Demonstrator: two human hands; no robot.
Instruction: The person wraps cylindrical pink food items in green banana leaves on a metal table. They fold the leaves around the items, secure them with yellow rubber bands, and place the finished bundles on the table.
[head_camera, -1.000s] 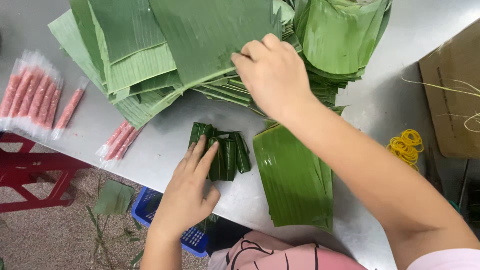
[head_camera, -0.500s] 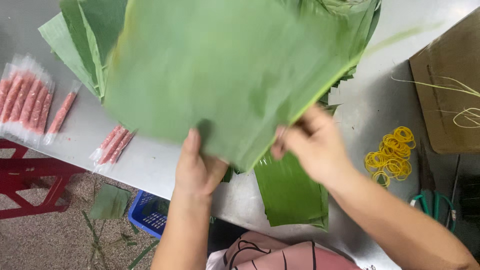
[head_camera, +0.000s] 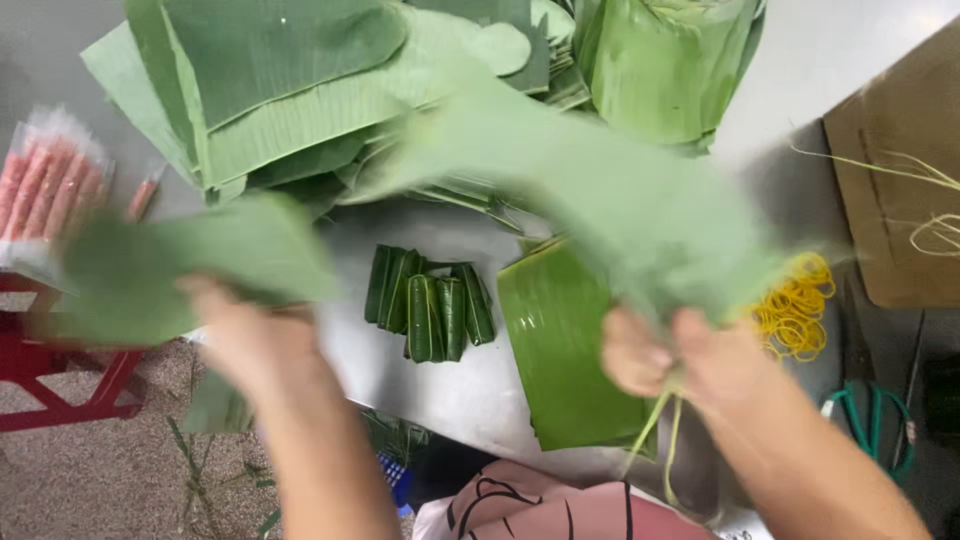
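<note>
My left hand (head_camera: 250, 335) grips one blurred piece of banana leaf (head_camera: 190, 265), fingers closed under it. My right hand (head_camera: 680, 355) pinches the other piece (head_camera: 620, 200) at its lower edge. Between my hands, on the metal table (head_camera: 440, 385): small wrapped leaf bundles (head_camera: 430, 305). Yellow rubber bands (head_camera: 795, 305) just beside my right fingers.

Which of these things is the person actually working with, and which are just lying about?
In hand:
left hand gripping a blurred green leaf piece
right hand gripping a long green banana leaf

Lying about:
small dark green folded leaf parcels
yellow rubber bands
pink sausages in clear packets
brown cardboard box
</note>
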